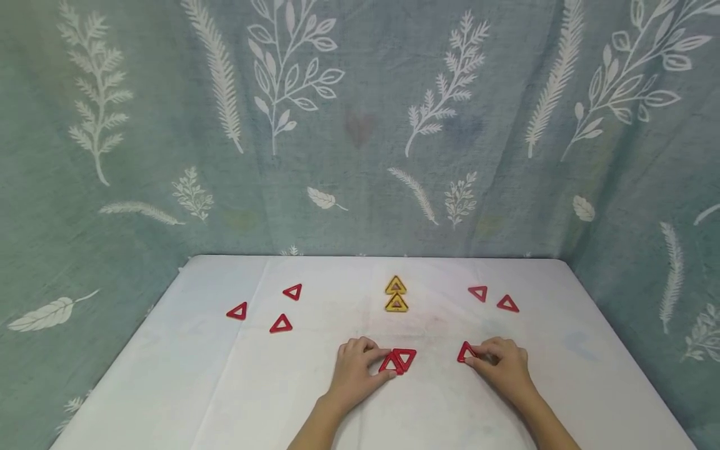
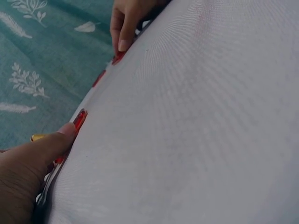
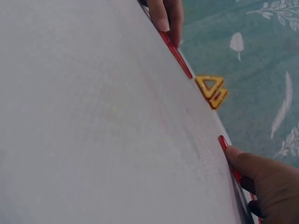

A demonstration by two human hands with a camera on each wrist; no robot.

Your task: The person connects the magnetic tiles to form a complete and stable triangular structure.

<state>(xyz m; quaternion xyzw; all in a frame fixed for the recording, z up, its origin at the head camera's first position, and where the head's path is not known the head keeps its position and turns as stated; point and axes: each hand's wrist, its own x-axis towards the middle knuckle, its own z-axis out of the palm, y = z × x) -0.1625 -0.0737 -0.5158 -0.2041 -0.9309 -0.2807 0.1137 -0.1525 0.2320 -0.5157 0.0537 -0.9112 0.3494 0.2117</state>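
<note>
My left hand (image 1: 355, 370) pinches a red triangle frame (image 1: 385, 369) between thumb and fingers on the white table. A second red triangle (image 1: 412, 356), turned point down, lies right against its right side. Further right, my right hand (image 1: 502, 365) grips another red triangle (image 1: 461, 354) by its right side, thumb at the near edge. In the left wrist view the left thumb presses along a red edge (image 2: 81, 119). The right wrist view shows the right thumb on its red triangle (image 3: 223, 141), seen nearly edge-on.
Two yellow triangles (image 1: 396, 304) stand one above the other at the table's back middle. Several red triangles lie loose at the back left, one of them nearest (image 1: 281, 324). Two more red triangles (image 1: 508, 304) lie back right. A green leaf-patterned cloth (image 1: 360, 231) hangs behind the table.
</note>
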